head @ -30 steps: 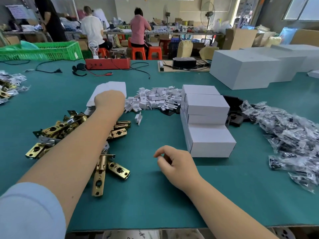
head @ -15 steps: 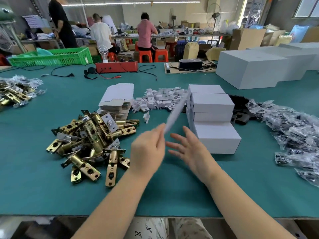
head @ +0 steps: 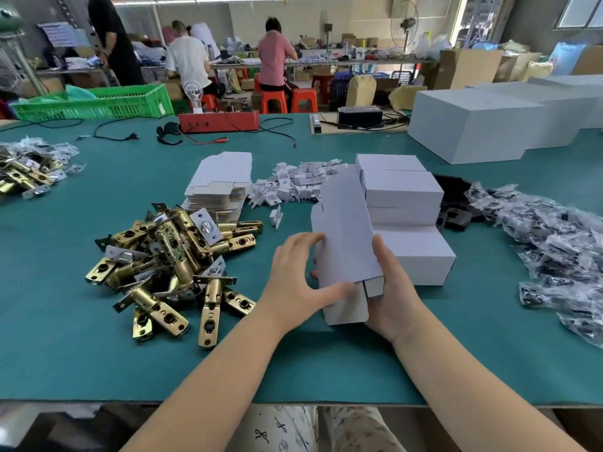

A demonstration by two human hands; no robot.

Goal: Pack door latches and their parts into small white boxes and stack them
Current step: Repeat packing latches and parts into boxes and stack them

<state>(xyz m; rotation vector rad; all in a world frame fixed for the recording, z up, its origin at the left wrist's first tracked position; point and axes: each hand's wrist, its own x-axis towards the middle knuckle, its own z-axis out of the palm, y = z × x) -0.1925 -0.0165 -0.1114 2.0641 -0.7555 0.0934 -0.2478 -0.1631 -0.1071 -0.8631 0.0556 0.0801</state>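
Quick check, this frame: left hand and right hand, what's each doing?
Left hand: holds the white box blank, thumb pressing its lower flap.
Right hand: grips the same blank from the right side.

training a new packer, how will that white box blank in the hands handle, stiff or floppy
The box blank is probably light: both hands hold it up by its lower end alone. It looks fairly stiff, standing tall without drooping. Its end flaps look thin and creased, so they would likely bend if squeezed.
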